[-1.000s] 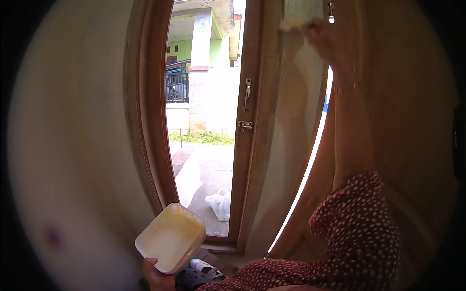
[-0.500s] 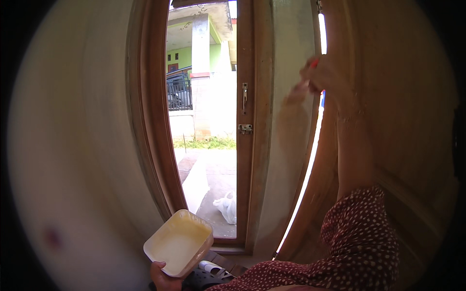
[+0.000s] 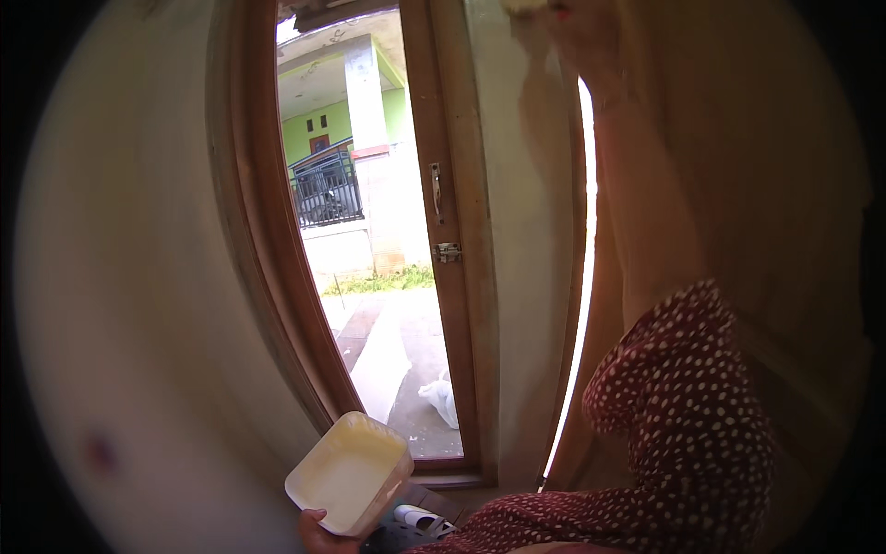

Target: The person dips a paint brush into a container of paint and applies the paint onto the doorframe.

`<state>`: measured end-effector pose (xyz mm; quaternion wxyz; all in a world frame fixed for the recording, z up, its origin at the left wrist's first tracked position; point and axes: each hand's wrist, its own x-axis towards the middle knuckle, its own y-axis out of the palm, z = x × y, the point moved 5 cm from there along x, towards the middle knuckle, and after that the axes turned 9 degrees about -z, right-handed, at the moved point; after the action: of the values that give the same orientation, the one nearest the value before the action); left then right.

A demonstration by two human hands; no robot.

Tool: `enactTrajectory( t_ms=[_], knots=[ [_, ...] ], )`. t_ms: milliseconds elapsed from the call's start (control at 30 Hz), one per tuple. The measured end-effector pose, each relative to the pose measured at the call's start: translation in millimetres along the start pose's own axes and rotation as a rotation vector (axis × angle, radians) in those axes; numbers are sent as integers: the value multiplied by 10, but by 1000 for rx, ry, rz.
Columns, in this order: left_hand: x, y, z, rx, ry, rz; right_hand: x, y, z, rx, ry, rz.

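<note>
My left hand (image 3: 325,534) grips a rectangular plastic tub (image 3: 399,473) by its near corner, thumb over the rim. Pale cream paint (image 3: 346,475) lies inside the tub, which tilts toward me. High up at the top edge, my right hand (image 3: 589,37) is closed round a paintbrush (image 3: 526,6); a bit of red shows among the fingers. The brush is blurred and partly cut off by the frame. Its pale head is at the narrow whitish wall strip (image 3: 531,258) beside the window frame, though contact cannot be made out.
A brown wooden window frame (image 3: 461,351) with a metal handle (image 3: 437,192) and a latch (image 3: 448,252) stands left of the strip. A wooden door (image 3: 738,231) with a bright gap along its edge is at right. Outside, a white plastic bag (image 3: 440,400) lies on paving.
My right hand has risen with the paintbrush along the wall strip to the top edge. The view has shifted and tilted slightly; the tub stays in my left hand.
</note>
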<state>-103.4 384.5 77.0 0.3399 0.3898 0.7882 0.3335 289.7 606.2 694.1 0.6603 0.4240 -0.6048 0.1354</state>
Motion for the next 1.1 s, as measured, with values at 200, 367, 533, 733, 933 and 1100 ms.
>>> enactTrajectory(
  t_ms=[200, 367, 533, 733, 933, 1100],
  knots=[
    [-230, 111, 68, 13, 47, -28, -1522, -1024, 455, -200, 55, 298],
    [-374, 146, 168, 15, -16, 22, -2117, -1571, 654, -258, 214, 587],
    [-373, 229, 249, 26, -45, -6, -1993, -1265, 257, -346, 281, 857],
    [-224, 324, 351, 20, 14, -14, -904, -623, -167, 41, 318, 498],
    [-114, 371, 464, 18, 38, 72, 339, -3, -36, 57, -96, 6],
    [-191, 433, 372, 51, 39, 43, 578, 307, -63, -82, -246, -192]
  ],
)
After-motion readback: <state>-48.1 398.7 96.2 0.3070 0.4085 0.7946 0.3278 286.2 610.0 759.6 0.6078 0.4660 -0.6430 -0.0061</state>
